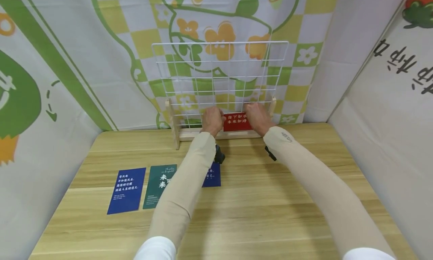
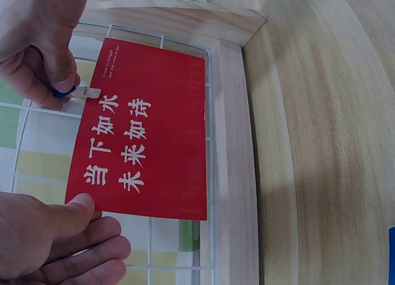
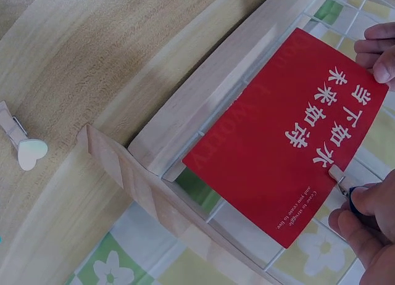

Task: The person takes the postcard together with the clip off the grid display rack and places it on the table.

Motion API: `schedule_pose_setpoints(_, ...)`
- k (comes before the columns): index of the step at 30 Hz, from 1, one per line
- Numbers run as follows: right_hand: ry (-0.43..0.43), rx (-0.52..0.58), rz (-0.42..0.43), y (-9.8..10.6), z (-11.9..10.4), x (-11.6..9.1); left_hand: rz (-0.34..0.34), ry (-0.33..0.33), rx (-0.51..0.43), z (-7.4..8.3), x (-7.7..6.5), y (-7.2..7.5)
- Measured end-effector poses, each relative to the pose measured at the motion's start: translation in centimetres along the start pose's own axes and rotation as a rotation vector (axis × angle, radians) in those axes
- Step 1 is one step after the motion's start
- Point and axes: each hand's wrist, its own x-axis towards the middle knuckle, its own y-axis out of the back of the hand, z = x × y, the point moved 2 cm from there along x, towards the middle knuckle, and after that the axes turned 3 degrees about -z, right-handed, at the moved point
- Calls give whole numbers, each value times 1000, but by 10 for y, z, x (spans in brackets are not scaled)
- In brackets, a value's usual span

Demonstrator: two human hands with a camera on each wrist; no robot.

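A red card (image 1: 236, 121) with white characters lies against the bottom rows of a white wire grid (image 1: 220, 72), which stands in a wooden base (image 1: 176, 128). My left hand (image 1: 212, 120) pinches the card's left edge between thumb and fingers (image 2: 74, 226). At the card's upper right edge, my right hand (image 1: 258, 119) pinches a small clip with a blue head (image 2: 77, 92). In the right wrist view the clip (image 3: 345, 186) sits on the red card (image 3: 290, 143) beside a grid wire. Both hands are up against the grid.
On the wooden table (image 1: 270, 199) lie a blue card (image 1: 126, 190), a green card (image 1: 159, 185) and another blue card (image 1: 213, 175), partly under my left arm. A wooden peg with a heart (image 3: 18, 143) lies near the base. Printed cloth walls close in three sides.
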Motion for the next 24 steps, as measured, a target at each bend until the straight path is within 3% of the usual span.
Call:
schedule_pose_setpoints(12, -19, -13, -96, 7, 2, 6, -11, -25, 8, -1, 0, 4)
schedule_pose_setpoints(24, 25, -9, -52, 7, 0, 3, -2, -18, 5, 1, -2, 3)
